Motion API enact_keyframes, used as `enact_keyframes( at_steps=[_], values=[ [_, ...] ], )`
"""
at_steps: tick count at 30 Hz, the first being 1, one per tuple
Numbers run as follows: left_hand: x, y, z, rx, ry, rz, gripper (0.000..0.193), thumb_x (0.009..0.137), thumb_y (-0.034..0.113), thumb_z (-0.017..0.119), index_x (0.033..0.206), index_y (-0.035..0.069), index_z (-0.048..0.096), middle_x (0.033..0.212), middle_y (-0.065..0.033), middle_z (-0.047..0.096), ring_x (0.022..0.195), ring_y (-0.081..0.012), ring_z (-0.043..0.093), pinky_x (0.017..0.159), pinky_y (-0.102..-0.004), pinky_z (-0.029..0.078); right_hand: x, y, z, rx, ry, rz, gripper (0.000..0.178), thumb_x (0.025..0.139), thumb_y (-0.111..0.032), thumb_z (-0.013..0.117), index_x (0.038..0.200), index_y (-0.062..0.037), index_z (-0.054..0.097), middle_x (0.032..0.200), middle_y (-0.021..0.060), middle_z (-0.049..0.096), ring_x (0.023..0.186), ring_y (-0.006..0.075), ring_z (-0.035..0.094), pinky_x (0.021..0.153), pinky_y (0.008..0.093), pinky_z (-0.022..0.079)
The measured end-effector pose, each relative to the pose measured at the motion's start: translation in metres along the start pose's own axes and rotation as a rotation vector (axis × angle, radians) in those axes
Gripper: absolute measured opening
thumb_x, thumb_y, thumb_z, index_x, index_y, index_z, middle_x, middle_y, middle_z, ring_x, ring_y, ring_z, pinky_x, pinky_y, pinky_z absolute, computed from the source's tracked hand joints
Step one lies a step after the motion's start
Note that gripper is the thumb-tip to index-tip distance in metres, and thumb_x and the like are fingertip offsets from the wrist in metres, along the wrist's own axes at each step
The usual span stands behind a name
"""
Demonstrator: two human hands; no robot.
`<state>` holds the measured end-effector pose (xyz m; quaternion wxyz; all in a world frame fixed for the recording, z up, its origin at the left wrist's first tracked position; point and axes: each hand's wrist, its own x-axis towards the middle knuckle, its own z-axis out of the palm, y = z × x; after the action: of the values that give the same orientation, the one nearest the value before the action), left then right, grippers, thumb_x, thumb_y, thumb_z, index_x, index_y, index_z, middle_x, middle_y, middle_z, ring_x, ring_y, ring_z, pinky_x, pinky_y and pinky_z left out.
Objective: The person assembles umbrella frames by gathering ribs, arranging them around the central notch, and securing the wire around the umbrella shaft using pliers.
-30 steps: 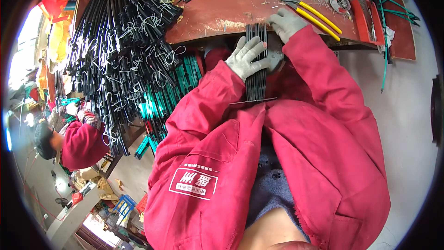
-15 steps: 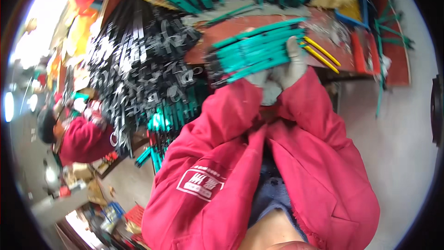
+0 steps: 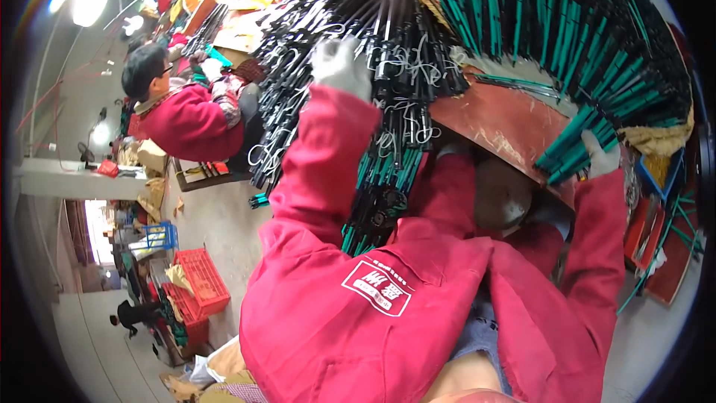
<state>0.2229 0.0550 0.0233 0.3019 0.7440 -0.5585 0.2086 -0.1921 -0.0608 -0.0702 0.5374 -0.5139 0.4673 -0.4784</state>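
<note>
Workshop floor at left; reddish counter (image 3: 492, 123) upper centre, heaped with black rods (image 3: 350, 22). Right hand (image 3: 600, 157), gloved, closed around a bundle of green rods (image 3: 578, 142) at right, long axis running lower left to upper right. Left hand (image 3: 341, 67), gloved, upper centre, touches the black rods; grip cannot be told.

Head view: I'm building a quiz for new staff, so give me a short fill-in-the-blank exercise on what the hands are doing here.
1. The left hand, in a pale work glove, reaches up into the heap of ____ rods with wire hooks.
2. The right hand grips a bundle of ____ rods.
3. Both of the person's sleeves are ____.
4. On the floor at left stands a red ____.

Missing words: black; green; red; crate
</note>
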Motion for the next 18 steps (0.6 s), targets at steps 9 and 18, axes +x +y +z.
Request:
enact_keyframes(
  at_steps=[9, 18],
  values=[
    [0.098, -0.087, 0.028, 0.634, -0.846, -0.422, 0.033, 0.073, 0.026, 0.056, 0.100, 0.008, 0.060, 0.107, -0.0144, 0.056, 0.099, -0.0283, 0.055, 0.082, -0.0330, 0.045, -0.025, -0.022, 0.013, 0.269, -0.119, 0.176, 0.043, 0.072, 0.006, 0.058, 0.111, -0.0057, 0.047, 0.094, 0.0068, 0.058, 0.079, 0.0205, 0.059, 0.067, 0.0351, 0.053],
    [0.098, -0.063, 0.019, 0.729, -0.998, -0.429, 0.036, 0.077, 0.025, 0.056, 0.110, 0.013, 0.056, 0.112, -0.0077, 0.055, 0.103, -0.0225, 0.053, 0.081, -0.0302, 0.045, -0.035, -0.017, 0.019, 0.246, -0.095, -0.024, 0.054, 0.066, 0.015, 0.058, 0.115, -0.0040, 0.042, 0.105, 0.0089, 0.052, 0.093, 0.0218, 0.053, 0.081, 0.0347, 0.045]
  ],
)
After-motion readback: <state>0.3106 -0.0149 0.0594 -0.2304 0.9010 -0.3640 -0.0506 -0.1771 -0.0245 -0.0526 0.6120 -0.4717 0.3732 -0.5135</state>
